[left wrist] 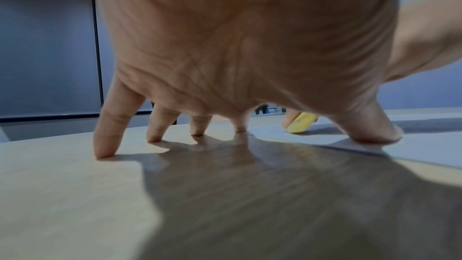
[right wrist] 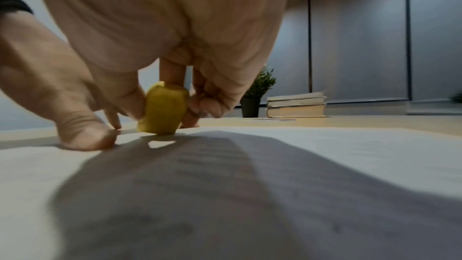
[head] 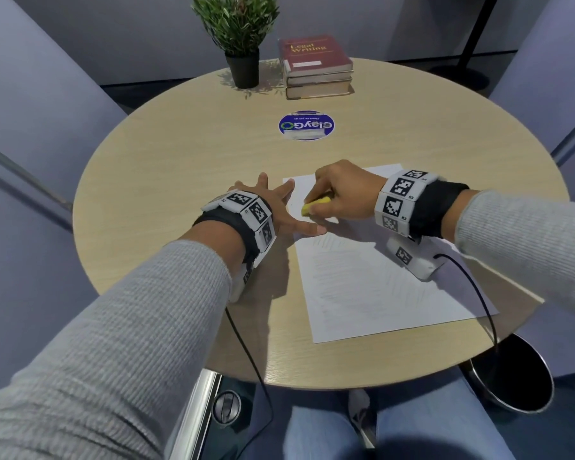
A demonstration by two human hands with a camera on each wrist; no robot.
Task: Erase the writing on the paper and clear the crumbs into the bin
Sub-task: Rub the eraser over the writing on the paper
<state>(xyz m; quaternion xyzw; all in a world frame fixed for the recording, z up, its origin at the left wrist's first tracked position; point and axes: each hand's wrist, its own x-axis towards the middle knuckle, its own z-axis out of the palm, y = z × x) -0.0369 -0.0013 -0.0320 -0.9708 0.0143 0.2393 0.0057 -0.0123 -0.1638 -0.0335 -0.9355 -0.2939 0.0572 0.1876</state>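
Note:
A white sheet of paper (head: 372, 280) with faint pencil lines lies on the round wooden table (head: 180, 154). My right hand (head: 342, 194) pinches a yellow eraser (head: 314, 206) and presses its end onto the paper's upper left part. The eraser (right wrist: 163, 109) stands upright on the sheet (right wrist: 325, 155) between thumb and fingers. My left hand (head: 273, 204) lies spread flat, thumb on the paper's left edge, the other fingers on the table. In the left wrist view the thumb (left wrist: 370, 129) pins the paper (left wrist: 425, 151) near the eraser (left wrist: 301, 125). A black bin (head: 512, 373) sits below the table's right front edge.
A potted plant (head: 239, 41) and a stack of books (head: 316, 66) stand at the table's far side. A round blue sticker (head: 306, 125) marks the table's middle. Purple chairs flank the table. Cables hang from both wrist bands.

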